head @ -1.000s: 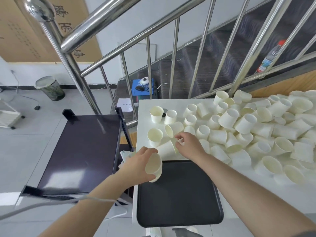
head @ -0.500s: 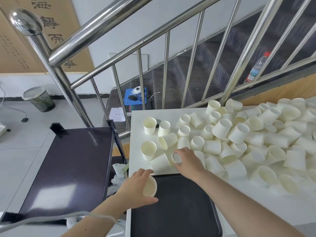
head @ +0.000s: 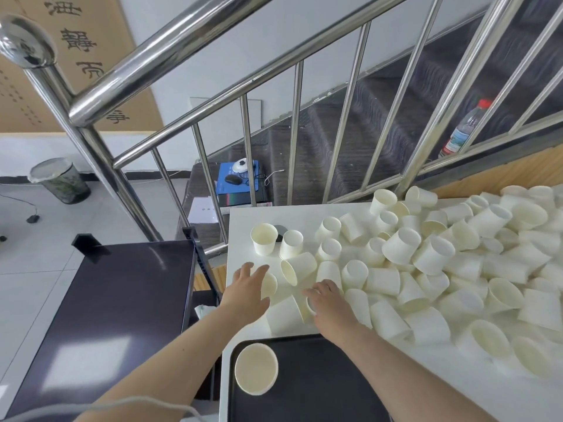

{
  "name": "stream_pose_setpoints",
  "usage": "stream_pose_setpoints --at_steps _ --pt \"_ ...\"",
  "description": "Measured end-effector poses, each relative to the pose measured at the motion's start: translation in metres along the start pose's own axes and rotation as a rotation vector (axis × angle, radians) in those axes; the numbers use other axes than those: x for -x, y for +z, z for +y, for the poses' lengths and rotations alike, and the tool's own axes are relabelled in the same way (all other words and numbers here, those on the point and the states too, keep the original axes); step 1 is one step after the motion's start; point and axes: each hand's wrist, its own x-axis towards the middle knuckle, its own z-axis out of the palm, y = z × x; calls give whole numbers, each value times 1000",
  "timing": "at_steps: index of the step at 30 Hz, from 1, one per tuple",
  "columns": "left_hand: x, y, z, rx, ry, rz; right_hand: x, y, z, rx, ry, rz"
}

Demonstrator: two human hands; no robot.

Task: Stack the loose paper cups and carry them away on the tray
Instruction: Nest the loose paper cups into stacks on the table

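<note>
One paper cup (head: 256,373) stands upright at the near-left corner of the black tray (head: 320,388), apart from both hands. The left hand (head: 248,289), fingers spread, reaches over a cup on the white table (head: 240,220). The right hand (head: 330,304) curls around a lying cup (head: 308,304) at the edge of the heap of loose cups (head: 441,269), too many to count.

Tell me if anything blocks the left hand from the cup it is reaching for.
Nothing visible does. The left hand hangs open right over the upright cup at the table's near-left edge; only bare tabletop lies around them, and the right hand works beside it.
</note>
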Motion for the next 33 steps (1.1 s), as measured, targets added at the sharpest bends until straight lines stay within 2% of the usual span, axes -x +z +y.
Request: stream_pose_setpoints --at_steps 5,9,11,14,16,18,22,25,29,33 --pt "-17 15 -5 -29 -16 -104 1 -3 5 -52 6 22" --pt "-21 19 -5 27 2 -93 8 -29 5 -159 80 91" --pt "-20 17 -5 84 9 -57 11 -44 5 -349 171 184" --pt "-18 9 -3 211 27 29 11 -61 1 -844 334 314" --pt "-15 1 2 319 55 74 8 -67 -9 -1169 392 318" --pt "-11 -4 8 397 95 116 6 -66 -19 -1299 395 308" --pt "-8 -11 14 383 141 204 9 -58 -26 -1174 296 218" --pt "-9 -11 11 345 203 189 12 -64 -24 -1009 198 134" --pt "-7 -9 11 338 315 133 16 -69 -22 -800 79 124" --pt "-4 -8 17 390 314 102 16 -66 -21 -826 74 178"
